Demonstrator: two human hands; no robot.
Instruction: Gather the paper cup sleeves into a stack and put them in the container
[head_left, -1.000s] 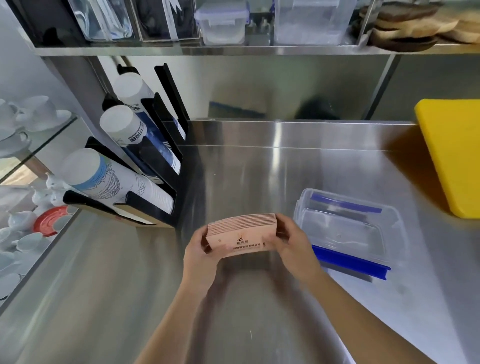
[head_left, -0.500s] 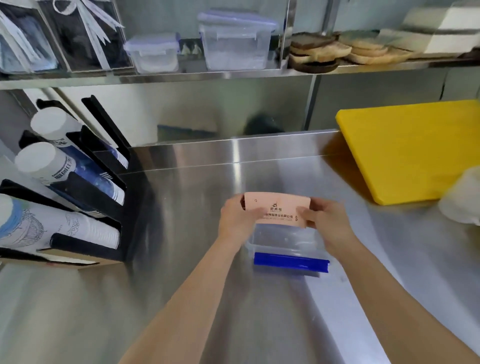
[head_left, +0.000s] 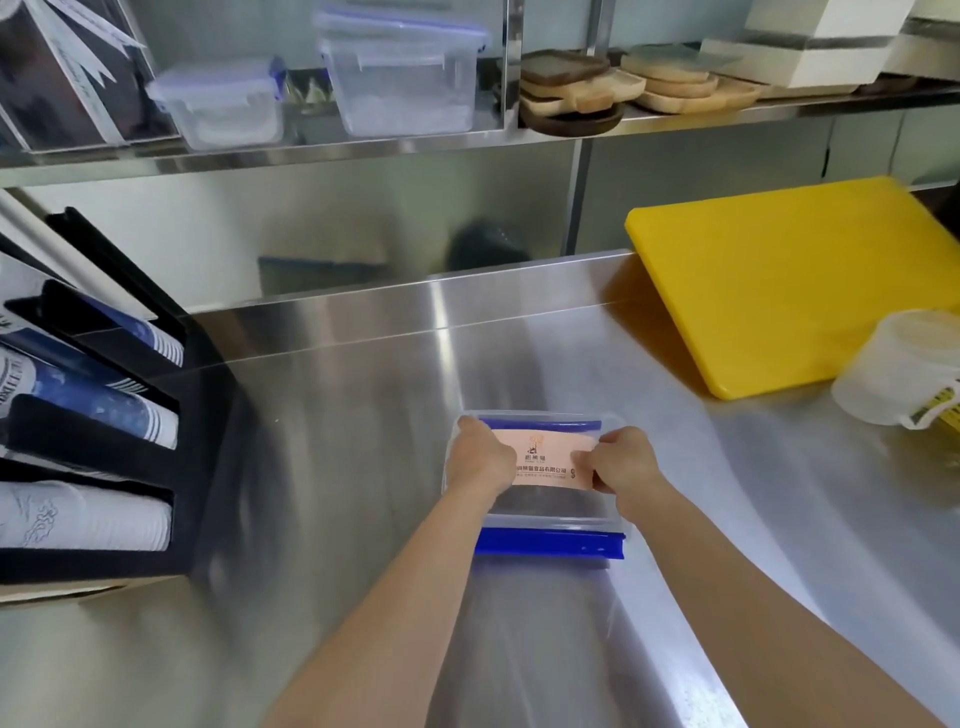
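A stack of pink paper cup sleeves (head_left: 549, 460) with dark print lies flat inside the clear plastic container (head_left: 550, 521), which has blue clips on its near and far edges. My left hand (head_left: 480, 457) grips the stack's left end and my right hand (head_left: 623, 460) grips its right end. Both hands reach into the container's opening. How deep the stack sits I cannot tell.
A black rack with paper cup stacks (head_left: 98, 415) stands at the left. A yellow cutting board (head_left: 795, 280) leans at the back right, with a white tub (head_left: 904, 369) beside it. Lidded boxes (head_left: 400, 73) and wooden plates (head_left: 639, 85) sit on the shelf above the steel counter (head_left: 363, 467).
Both hands have carried the sleeve stack to the right and down, from over the bare counter into the container. The view has swung to the right.
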